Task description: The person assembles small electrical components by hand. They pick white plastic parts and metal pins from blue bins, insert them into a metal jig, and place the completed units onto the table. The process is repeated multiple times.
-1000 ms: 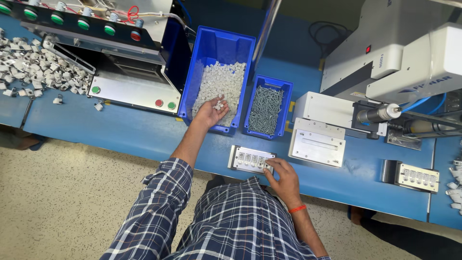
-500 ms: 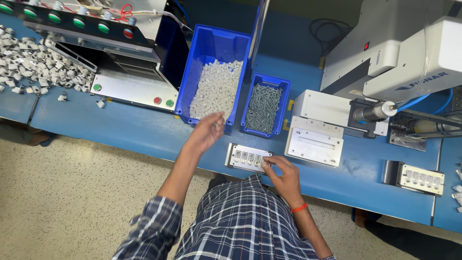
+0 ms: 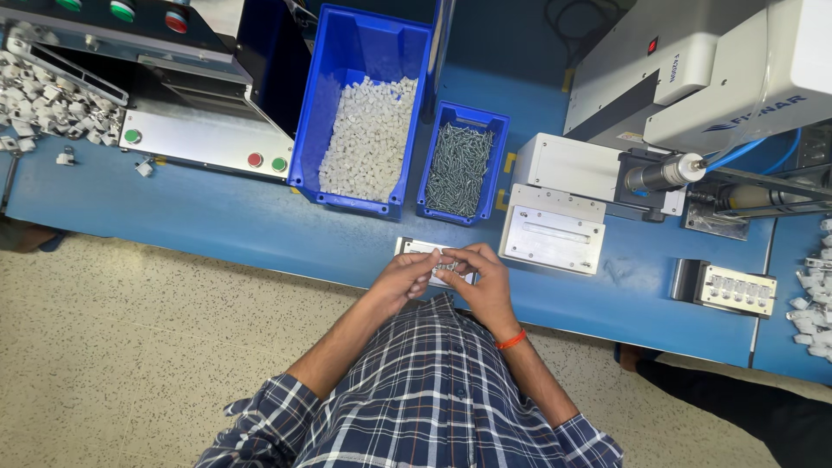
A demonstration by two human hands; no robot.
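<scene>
Left hand (image 3: 407, 277) had come back from the big bin (image 3: 322, 104) at upper centre; both hands met over the jig (image 3: 419, 248) at centre, right hand (image 3: 482, 276) pinching small white parts (image 3: 447, 264), left fingers curled beside them

Floor: we see pale speckled flooring (image 3: 130, 347) below the bench.
Bench: we see a long blue worktop (image 3: 260, 230).
Light: we see even, bright light, soft shadows.
</scene>
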